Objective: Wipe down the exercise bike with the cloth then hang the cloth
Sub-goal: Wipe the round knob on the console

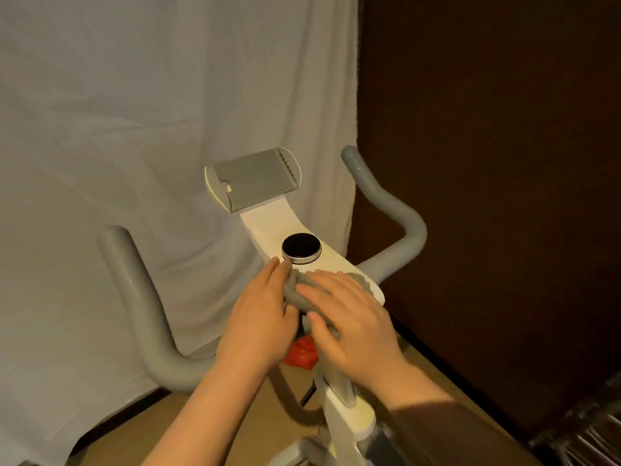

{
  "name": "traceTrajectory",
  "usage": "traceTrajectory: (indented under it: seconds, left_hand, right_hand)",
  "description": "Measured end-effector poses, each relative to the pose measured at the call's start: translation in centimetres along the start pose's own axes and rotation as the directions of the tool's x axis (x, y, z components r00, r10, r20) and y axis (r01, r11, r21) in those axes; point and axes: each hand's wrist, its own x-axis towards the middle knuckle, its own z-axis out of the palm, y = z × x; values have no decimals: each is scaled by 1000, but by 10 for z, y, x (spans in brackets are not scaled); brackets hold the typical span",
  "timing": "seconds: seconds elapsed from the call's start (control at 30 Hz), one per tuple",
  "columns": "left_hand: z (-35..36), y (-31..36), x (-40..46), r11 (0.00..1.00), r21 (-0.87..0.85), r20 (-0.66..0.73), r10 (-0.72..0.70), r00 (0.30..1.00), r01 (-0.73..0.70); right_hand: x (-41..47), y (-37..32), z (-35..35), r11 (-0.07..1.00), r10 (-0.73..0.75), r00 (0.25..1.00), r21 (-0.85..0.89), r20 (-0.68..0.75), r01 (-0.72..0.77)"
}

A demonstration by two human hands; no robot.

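Two bare hands meet over the middle of a white exercise bike, seen from above. The right hand lies flat, fingers straight and spread, pressing down on a bunched grey cloth that sits on the near end of the bike's white console panel. Most of the cloth is hidden under this palm; a rumpled fold shows between the two hands and a thin strip shows past the fingertips, toward the panel's right edge. The left hand rests against the cloth's left side, fingers held together and fairly straight, their tips reaching the panel just beside a round black knob with a silver rim. Whether its thumb hooks under the cloth cannot be told. The knob stands just beyond the cloth, apart from it. Farther along the panel, a grey ribbed tablet holder tilts upward. Grey padded handlebars curve up on either side, well apart from the hands. Below the hands, something red shows beside the bike's stem. A pale sheet hangs behind the bike, with a dark brown wall to the right.
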Motion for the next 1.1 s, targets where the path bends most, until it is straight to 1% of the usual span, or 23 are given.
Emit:
traceTrajectory:
  seconds: [0.03,0.07,0.17,0.2,0.23,0.3,0.33,0.37,0.4,0.47,0.5,0.53,0.63,0.67,0.73,0.8,0.83,0.87,0.93,0.97,1.0,1.07,1.1]
  left_hand:
    - [0,0,0,1000,3,-4,4,1000,-4]
    - [0,-1,1,1000,8,-13,6,1000,-6]
    - [0,-1,0,1000,-6,-28,0,1000,0]
    - [1,-2,-1,1000,-15,-28,-1,1000,1]
    - [0,-3,-1,1000,-24,-25,-3,1000,3]
    - [0,-3,-1,999,-33,-17,-5,1000,5]
    - [1,-2,-1,1000,-24,-16,0,1000,-1]
    - [1,-2,0,1000,-9,-22,10,1000,-10]
    - [1,-3,0,1000,3,-29,12,1000,-12]
    - [1,-3,0,1000,10,-31,6,999,-5]
    - [2,-2,0,1000,5,-32,5,999,-5]
    - [2,-2,0,1000,0,-35,6,999,-6]
    - [3,0,0,1000,-1,-45,5,999,-5]
    - [3,0,0,1000,6,-42,5,999,-5]
    - [3,-1,0,1000,14,-42,3,999,-2]
    - [2,-3,0,1000,12,-50,4,999,-3]
    - [2,-3,-1,1000,11,-51,3,999,-2]
    - [3,-3,-1,1000,10,-49,-6,999,6]
    - [3,-2,-1,999,6,-46,-31,998,31]
    - [3,-2,0,999,12,-44,-35,998,36]
    - [4,-3,0,999,19,-48,-40,998,41]
    - [4,-4,0,998,13,-56,-57,997,58]
    - [4,-4,0,998,-1,-57,-68,996,68]
  right_hand:
    - [0,11,-3,999,-33,999,21,-44,34]
    - [4,19,-3,999,22,994,49,-105,-17]
    - [7,4,11,938,344,896,138,-282,-317]
    - [1,-6,18,935,355,886,128,-297,-332]
    - [-9,-12,21,959,283,911,102,-300,-264]
    - [-22,0,13,999,21,971,43,-238,-11]
    - [-19,16,4,998,-63,975,6,-211,66]
    - [-12,31,-1,998,-55,974,-8,-218,55]
    - [-5,41,-2,999,40,969,14,-245,-38]
    - [0,32,3,956,291,908,131,-302,-263]
    - [-4,20,10,939,343,885,135,-314,-316]
    - [-11,11,14,948,319,893,113,-317,-298]
    - [-18,32,-1,998,47,976,43,-215,-38]
    - [-14,47,-6,999,42,978,33,-207,-35]
    - [-6,54,-8,963,258,938,144,-233,-229]
    - [-8,28,4,893,436,858,245,-270,-376]
    - [-12,12,9,894,436,857,236,-275,-380]
    - [-15,4,10,927,362,899,196,-247,-320]
    - [-6,11,1,979,180,978,120,-109,-167]
    - [6,21,-6,977,192,980,107,-45,-186]
    - [17,27,-10,957,270,963,117,-16,-266]
    - [23,20,-6,897,435,899,110,-56,-428]
    - [19,7,-2,902,432,899,52,-72,-429]
